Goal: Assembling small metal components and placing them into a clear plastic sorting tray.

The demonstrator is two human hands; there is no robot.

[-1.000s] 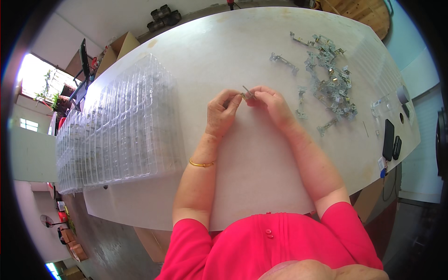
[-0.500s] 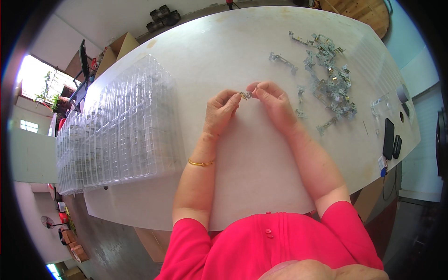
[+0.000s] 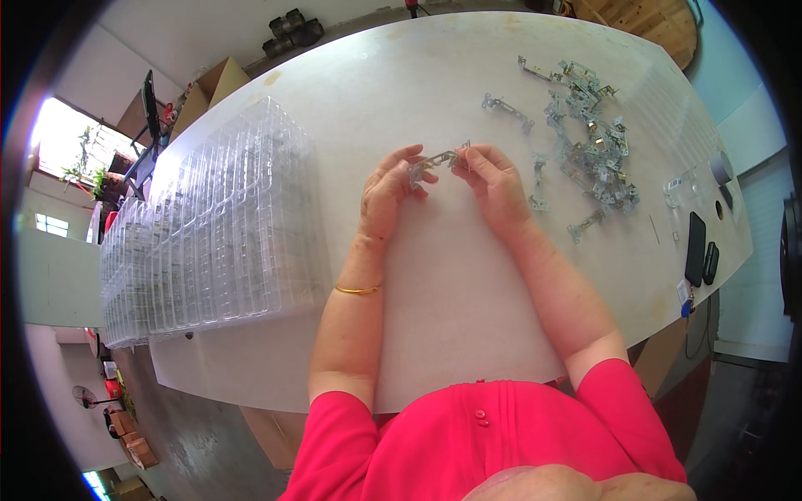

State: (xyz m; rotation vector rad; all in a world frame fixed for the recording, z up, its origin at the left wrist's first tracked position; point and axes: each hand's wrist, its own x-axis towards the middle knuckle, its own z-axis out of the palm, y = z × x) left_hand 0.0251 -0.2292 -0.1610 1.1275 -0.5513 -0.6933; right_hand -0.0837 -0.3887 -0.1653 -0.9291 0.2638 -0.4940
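Pale table, near edge partly hidden, clear trays left, contents blurred, tangled metal parts far right, left hand loosely curled, grip unclear, right hand pinching the metal bracket between both, ends partly covered

A stack of clear-walled trays stood on the left of the table, a heap of metal brackets on its far right. One loose bracket lay left of the heap. Between stack and heap, a held bracket stretched from the left hand to the right hand. Nearer, a phone lay by the right edge, right of a thin rod.
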